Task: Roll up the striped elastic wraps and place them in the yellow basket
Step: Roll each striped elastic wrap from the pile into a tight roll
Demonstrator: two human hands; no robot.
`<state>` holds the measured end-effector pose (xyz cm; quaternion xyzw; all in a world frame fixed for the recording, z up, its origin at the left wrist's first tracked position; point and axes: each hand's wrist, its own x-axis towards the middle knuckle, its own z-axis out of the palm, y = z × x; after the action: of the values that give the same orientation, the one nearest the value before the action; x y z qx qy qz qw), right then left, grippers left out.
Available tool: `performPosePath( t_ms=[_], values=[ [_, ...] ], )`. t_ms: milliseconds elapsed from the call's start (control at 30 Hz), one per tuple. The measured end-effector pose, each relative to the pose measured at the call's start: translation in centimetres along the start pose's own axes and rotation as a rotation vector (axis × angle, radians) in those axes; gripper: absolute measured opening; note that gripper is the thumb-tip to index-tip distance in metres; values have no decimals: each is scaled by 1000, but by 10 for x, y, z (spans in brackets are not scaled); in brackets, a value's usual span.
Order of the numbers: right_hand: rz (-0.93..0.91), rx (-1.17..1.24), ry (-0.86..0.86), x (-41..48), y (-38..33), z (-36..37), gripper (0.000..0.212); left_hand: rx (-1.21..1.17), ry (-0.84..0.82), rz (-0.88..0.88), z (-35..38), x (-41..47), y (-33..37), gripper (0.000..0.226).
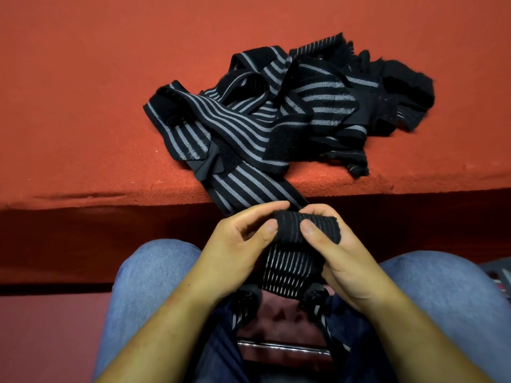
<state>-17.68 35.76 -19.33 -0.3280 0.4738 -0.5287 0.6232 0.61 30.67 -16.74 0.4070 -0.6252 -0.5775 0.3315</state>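
Item: striped elastic wraps, black with grey stripes, lying in a loose tangled pile on the red counter; none of these appears rolled. Item in work: one wrap, with a small roll begun at its end, held in the air just off the counter's near edge, above the person's lap. A flat length of it runs up over the edge into the pile; a second stretch hangs below the roll between the knees. Yellow basket: not in view, so nothing can be counted as placed. Judged progress: early; the roll in hand is barely started, with the pile and all placing left. Left hand: palm turned inward, thumb and fingers pinching the roll's left end. Right hand: mirrored, thumb on the roll's front, remaining fingers curled behind it, gripping the right end.
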Motion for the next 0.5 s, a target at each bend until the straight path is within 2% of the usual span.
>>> performPosePath(
  t_ms=[167,267,333,500],
  values=[
    [-28,-43,21,1,-3,1,62,17,16,-4,1,1,0,27],
    [-86,-99,60,0,-5,3,36,-16,32,-50,2,3,-1,27],
    [-113,-132,86,0,-6,3,27,-28,20,-74,2,3,-3,31],
    [-117,-172,113,-2,-6,4,30,11,-62,-63,5,1,-7,44]
  ],
)
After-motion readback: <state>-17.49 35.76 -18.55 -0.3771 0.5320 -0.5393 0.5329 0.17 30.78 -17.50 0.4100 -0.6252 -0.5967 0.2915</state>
